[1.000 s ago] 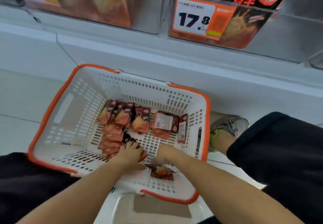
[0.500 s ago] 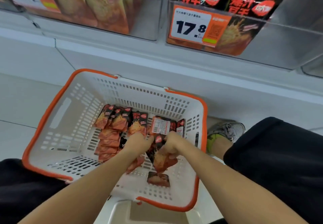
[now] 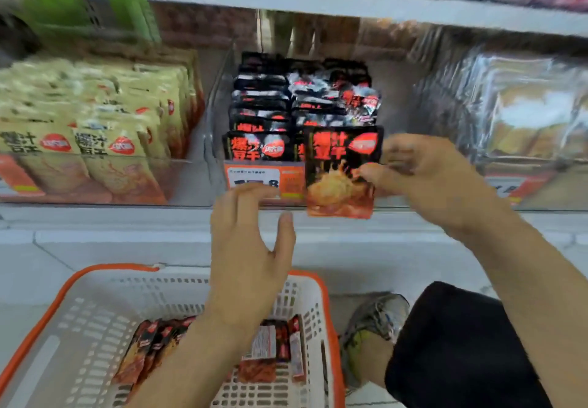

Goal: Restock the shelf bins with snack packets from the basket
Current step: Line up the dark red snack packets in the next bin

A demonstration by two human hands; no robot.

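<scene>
- The right hand (image 3: 436,181) pinches a black-and-red snack packet (image 3: 342,172) by its side edge, upright and label forward, at the middle bin (image 3: 219,140), likely to match the rows inside.
- The left hand (image 3: 248,248) hovers at its 7 o'clock, fingers spread wide, holding nothing.
- More packets lie in the basket (image 3: 321,296) at 6 o'clock.

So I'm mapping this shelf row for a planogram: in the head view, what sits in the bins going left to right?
Yellow snack packets → black snack packets, with the right hand holding a matching packet in front of them → clear-wrapped packs, too blurred to identify.
</scene>
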